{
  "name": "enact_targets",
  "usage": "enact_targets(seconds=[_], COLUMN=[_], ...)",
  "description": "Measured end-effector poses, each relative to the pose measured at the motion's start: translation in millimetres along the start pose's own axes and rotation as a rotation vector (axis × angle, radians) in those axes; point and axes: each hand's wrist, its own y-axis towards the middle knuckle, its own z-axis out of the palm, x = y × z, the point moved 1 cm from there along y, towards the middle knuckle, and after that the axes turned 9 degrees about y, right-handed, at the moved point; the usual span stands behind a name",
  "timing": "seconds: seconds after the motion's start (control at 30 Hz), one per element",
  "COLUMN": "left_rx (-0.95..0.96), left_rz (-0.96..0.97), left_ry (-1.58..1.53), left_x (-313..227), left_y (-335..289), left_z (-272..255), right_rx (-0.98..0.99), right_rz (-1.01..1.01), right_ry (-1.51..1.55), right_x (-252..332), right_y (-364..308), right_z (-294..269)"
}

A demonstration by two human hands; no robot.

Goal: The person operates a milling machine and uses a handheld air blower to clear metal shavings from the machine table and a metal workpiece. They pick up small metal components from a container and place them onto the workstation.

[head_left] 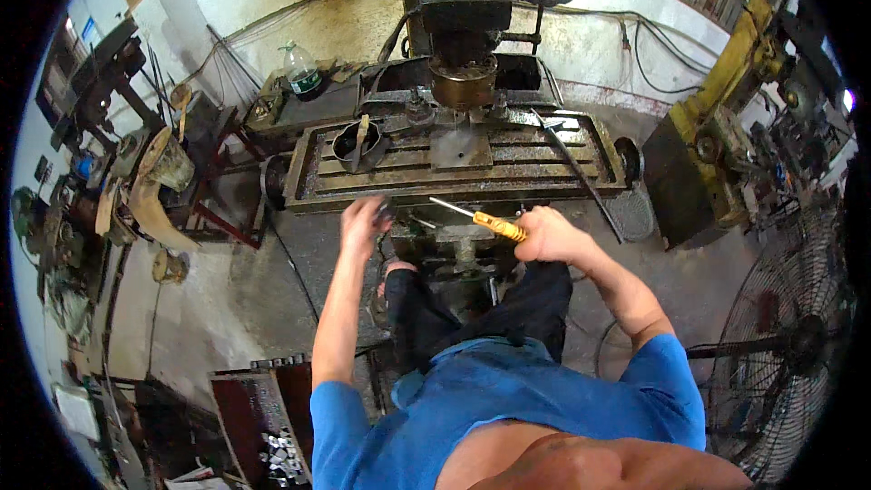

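Observation:
My right hand is closed around the yellow-handled screwdriver, its thin metal shaft pointing left and slightly away from me. My left hand is raised at the front edge of the milling machine table, fingers curled. Something small and dark shows at its fingertips, too blurred to name. On the slotted table stand a dark pot with a brush in it and, under the cutter head, a flat metal block. Both hands are apart from these.
A long-handled tool slants over the table's right side toward the floor. A plastic bottle with dark liquid stands behind left. At right are a yellow machine column and a caged fan. Metal pieces lie in a tray at lower left.

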Motion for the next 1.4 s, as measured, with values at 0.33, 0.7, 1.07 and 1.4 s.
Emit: enact_targets(seconds=[0.33, 0.7, 1.07, 1.4], left_rx=[-0.120, 0.090, 0.076, 0.142], left_rz=[0.624, 0.703, 0.721, 0.809], left_ry=[1.100, 1.556, 1.511, 1.356], left_x=[-21.0, -30.0, -25.3, -19.0], left_y=[116.3, 126.3, 145.0, 145.9], left_z=[141.5, 147.2, 173.4, 150.6], right_rx=[-0.215, -0.479, -0.465, -0.407], right_rz=[-0.029, 0.123, 0.313, 0.178], right_ry=[0.283, 0.704, 0.397, 0.753], right_x=[-57.1, -152.1, -149.8, -145.3], right_y=[-6.0, 48.6, 15.2, -34.6], right_z=[-29.5, 57.3, 66.5, 36.5])
